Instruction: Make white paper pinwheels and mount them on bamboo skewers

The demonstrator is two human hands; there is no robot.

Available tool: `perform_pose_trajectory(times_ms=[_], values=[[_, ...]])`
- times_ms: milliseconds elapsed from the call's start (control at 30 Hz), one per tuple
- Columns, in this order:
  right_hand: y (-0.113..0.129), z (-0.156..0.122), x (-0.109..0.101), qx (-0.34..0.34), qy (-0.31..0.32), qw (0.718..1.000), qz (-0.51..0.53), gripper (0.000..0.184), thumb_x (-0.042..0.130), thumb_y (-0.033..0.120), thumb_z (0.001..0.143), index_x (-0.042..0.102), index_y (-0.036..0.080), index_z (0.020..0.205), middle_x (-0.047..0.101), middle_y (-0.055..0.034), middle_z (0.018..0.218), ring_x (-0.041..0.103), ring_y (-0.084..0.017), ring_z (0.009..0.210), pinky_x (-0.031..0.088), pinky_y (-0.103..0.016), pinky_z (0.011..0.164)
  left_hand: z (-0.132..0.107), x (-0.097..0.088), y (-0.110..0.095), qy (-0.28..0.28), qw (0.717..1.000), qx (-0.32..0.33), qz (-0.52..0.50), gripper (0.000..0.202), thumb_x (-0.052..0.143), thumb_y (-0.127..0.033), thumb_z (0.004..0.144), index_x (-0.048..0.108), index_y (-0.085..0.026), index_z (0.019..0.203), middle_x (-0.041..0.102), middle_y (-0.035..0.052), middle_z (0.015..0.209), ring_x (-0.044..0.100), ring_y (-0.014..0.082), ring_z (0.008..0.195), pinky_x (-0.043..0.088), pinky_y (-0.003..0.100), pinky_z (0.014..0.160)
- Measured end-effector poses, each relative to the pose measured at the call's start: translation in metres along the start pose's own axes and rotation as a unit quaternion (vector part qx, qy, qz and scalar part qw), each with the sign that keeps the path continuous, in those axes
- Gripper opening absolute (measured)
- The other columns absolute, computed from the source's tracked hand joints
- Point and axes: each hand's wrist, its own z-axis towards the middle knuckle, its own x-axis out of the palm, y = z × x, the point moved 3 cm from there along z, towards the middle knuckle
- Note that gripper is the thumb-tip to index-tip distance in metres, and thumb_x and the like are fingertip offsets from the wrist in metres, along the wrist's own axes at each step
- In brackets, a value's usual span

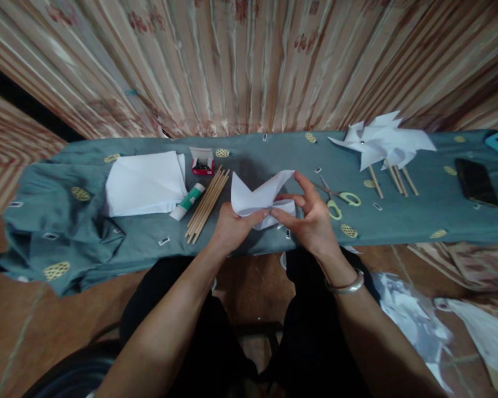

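A white paper pinwheel head [253, 200], its corners partly folded inward, is held over the near edge of the cloth-covered table. My left hand [234, 225] grips it from the left, thumb pressed at its middle. From the right, my right hand [311, 215] pinches it, thumb at the middle beside the left thumb and index finger on the upper right paper tip. Several wooden sticks [208, 207] lie just left of my left hand. Green-handled scissors [338, 199] rest open to the right of my right hand.
On the left lie a stack of white paper [145, 183], a glue tube [187, 202] and a small red box of pins [202, 165]. Several finished pinwheels [382, 141] and a dark phone [476, 181] are on the right. Plastic bags [415, 315] sit on the floor.
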Motion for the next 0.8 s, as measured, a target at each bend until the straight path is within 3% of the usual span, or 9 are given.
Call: perform_pose_trajectory(times_ms=[300, 600, 800], values=[[-0.002, 0.001, 0.001, 0.054, 0.027, 0.997, 0.045, 0.088, 0.083, 0.043, 0.063, 0.042, 0.027, 0.139, 0.074, -0.0012, 0.088, 0.071, -0.024, 0.077, 0.061, -0.044, 0.076, -0.001, 0.002, -0.003, 0.003, 1.0, -0.018, -0.01, 0.03, 0.08, -0.032, 0.059, 0.075, -0.013, 0.082, 0.076, 0.0055, 0.081, 0.07, 0.0208, 0.076, 0.057, 0.031, 0.071], [-0.006, 0.0, 0.008, 0.046, 0.012, 0.998, 0.036, 0.085, 0.08, 0.045, 0.067, 0.04, 0.028, 0.14, 0.074, -0.002, 0.089, 0.071, -0.028, 0.082, 0.06, -0.049, 0.076, 0.0, 0.001, 0.001, -0.016, 1.0, -0.025, -0.005, 0.032, 0.081, -0.035, 0.059, 0.075, -0.012, 0.081, 0.076, 0.0062, 0.079, 0.07, 0.0218, 0.076, 0.057, 0.03, 0.069], [-0.004, -0.001, 0.009, 0.027, -0.016, 0.999, 0.008, 0.072, 0.077, 0.037, 0.071, 0.045, 0.026, 0.134, 0.072, -0.0003, 0.083, 0.07, -0.025, 0.074, 0.06, -0.046, 0.071, 0.0, 0.001, 0.004, -0.039, 0.999, 0.007, 0.002, 0.029, 0.08, -0.034, 0.062, 0.074, -0.012, 0.079, 0.075, 0.0053, 0.076, 0.07, 0.0209, 0.074, 0.056, 0.029, 0.066]])
